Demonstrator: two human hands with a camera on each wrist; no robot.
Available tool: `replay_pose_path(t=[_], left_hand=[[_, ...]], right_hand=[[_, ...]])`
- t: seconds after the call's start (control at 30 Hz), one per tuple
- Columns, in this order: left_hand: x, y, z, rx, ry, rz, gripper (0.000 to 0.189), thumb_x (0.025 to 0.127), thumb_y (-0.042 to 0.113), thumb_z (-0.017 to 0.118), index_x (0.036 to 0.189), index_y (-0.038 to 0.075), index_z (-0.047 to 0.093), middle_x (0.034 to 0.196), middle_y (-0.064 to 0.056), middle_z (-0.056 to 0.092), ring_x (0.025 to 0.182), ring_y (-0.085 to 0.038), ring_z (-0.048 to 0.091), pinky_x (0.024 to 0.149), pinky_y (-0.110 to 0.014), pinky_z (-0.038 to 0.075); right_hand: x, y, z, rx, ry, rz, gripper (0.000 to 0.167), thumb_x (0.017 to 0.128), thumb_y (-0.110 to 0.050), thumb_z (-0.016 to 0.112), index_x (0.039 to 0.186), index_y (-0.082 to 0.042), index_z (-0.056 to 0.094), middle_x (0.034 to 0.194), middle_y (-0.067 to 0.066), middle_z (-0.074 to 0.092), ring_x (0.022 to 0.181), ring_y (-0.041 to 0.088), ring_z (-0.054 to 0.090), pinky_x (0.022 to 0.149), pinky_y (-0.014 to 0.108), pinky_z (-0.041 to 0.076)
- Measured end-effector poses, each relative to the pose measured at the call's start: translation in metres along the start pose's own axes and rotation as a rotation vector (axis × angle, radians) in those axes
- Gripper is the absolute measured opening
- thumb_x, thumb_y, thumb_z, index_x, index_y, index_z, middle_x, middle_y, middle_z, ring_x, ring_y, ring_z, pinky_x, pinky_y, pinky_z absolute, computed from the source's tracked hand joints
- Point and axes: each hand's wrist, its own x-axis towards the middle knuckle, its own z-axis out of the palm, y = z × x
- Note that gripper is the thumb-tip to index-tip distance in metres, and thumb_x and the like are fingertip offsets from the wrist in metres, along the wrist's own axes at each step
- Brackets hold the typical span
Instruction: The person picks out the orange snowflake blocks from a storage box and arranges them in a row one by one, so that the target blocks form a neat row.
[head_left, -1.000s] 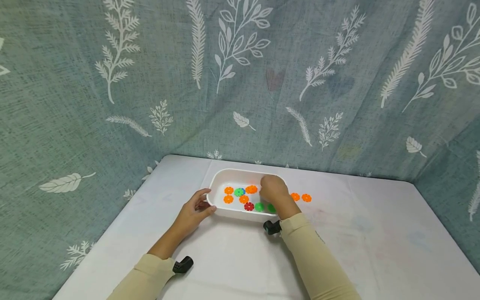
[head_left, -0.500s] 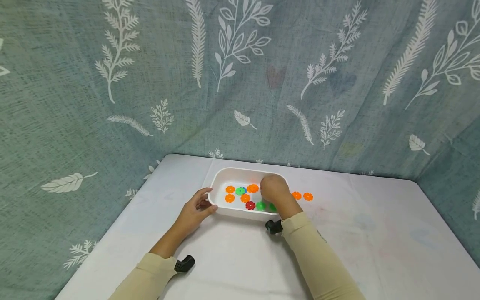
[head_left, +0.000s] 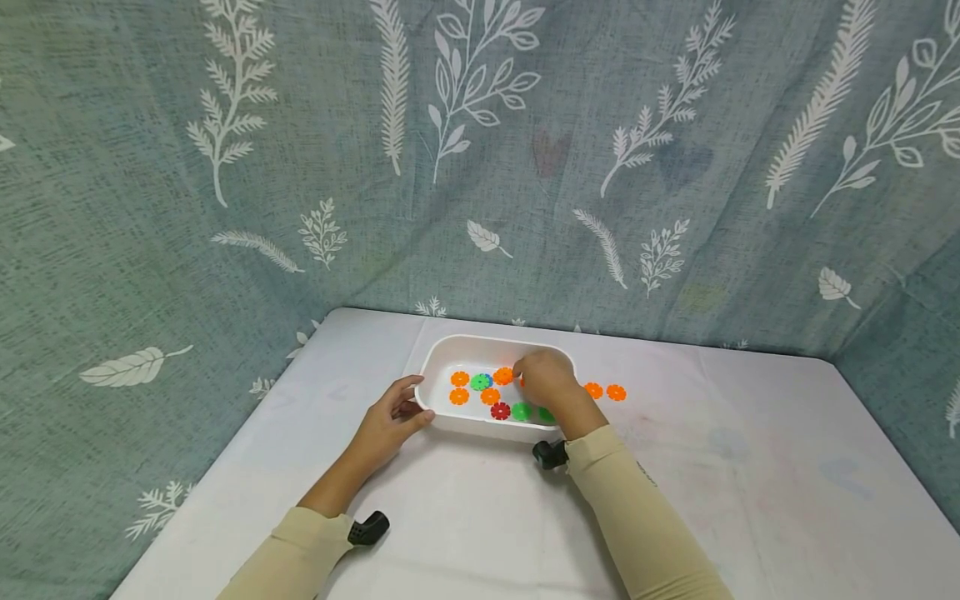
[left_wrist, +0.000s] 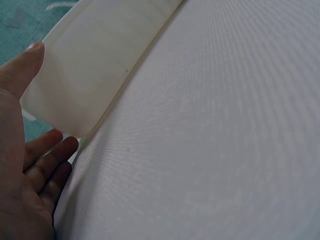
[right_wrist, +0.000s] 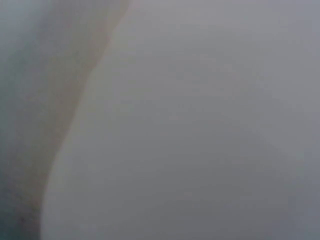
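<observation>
A white plastic tub (head_left: 480, 427) holds several flower-shaped discs. Orange discs (head_left: 459, 397) lie on its left side, a green disc (head_left: 480, 382) overlaps a blue one, and a red disc (head_left: 500, 411) is near the front wall beside green ones (head_left: 521, 412). My left hand (head_left: 386, 429) grips the tub's left end, thumb at the front corner. In the left wrist view its thumb (left_wrist: 31, 62) rests against the tub's wall. Inside the tub's right half is my right hand (head_left: 545, 379), index finger by an orange disc (head_left: 503, 377). More orange shows under that hand; I cannot tell whether it pinches a disc.
Two orange discs (head_left: 604, 392) lie on the white-covered table (head_left: 720, 467), right of the tub. A patterned cloth (head_left: 480, 275) hangs behind the table. The right wrist view shows only a blurred pale surface (right_wrist: 190, 130) close to the camera.
My right hand's index finger has reached left, toward the overlapping orange discs. One orange piece now shows under the hand, further right. The left hand keeps its place on the tub.
</observation>
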Motion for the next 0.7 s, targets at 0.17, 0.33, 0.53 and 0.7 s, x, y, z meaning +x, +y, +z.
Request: replay_pose_path(t=[0.17,0.33,0.53,0.7], left_hand=[[0.0004,0.0011,0.0003,-0.004,0.003,-0.006,0.065,0.085,0.035,0.076,0.141,0.025,0.045,0.128,-0.006,0.062,0.098,-0.022,0.06,0.085,-0.042,0.049],[0.0004,-0.0002,0.0,0.001,0.003,-0.011,0.066,0.084,0.04,0.076,0.141,0.026,0.046,0.126,-0.004,0.062,0.097,-0.022,0.059,0.085,-0.042,0.048],[-0.0015,-0.0021,-0.0001,0.012,0.003,-0.011,0.07,0.082,0.048,0.075,0.141,0.025,0.045,0.128,-0.004,0.062,0.098,-0.021,0.059,0.088,-0.044,0.047],[-0.0015,-0.001,0.0002,0.011,0.002,-0.006,0.069,0.083,0.047,0.075,0.142,0.025,0.045,0.129,-0.004,0.061,0.099,-0.02,0.059,0.089,-0.044,0.047]], right_hand=[[0.0007,0.0008,-0.0007,0.038,0.012,0.005,0.028,0.089,-0.011,0.064,0.114,-0.021,0.073,0.115,0.0,0.067,0.106,0.022,0.057,0.099,0.039,0.041],[0.0001,0.0002,-0.001,0.123,0.007,0.026,0.031,0.087,-0.006,0.066,0.115,-0.017,0.073,0.121,0.006,0.063,0.111,0.024,0.055,0.103,0.04,0.038],[-0.0014,-0.002,-0.0018,0.073,-0.012,0.041,0.021,0.089,-0.01,0.065,0.109,-0.012,0.073,0.108,0.005,0.067,0.098,0.022,0.057,0.097,0.037,0.042],[-0.0024,-0.0028,-0.0062,0.047,-0.047,0.065,0.022,0.09,-0.012,0.066,0.112,-0.011,0.072,0.108,0.004,0.067,0.098,0.021,0.057,0.097,0.036,0.043]])
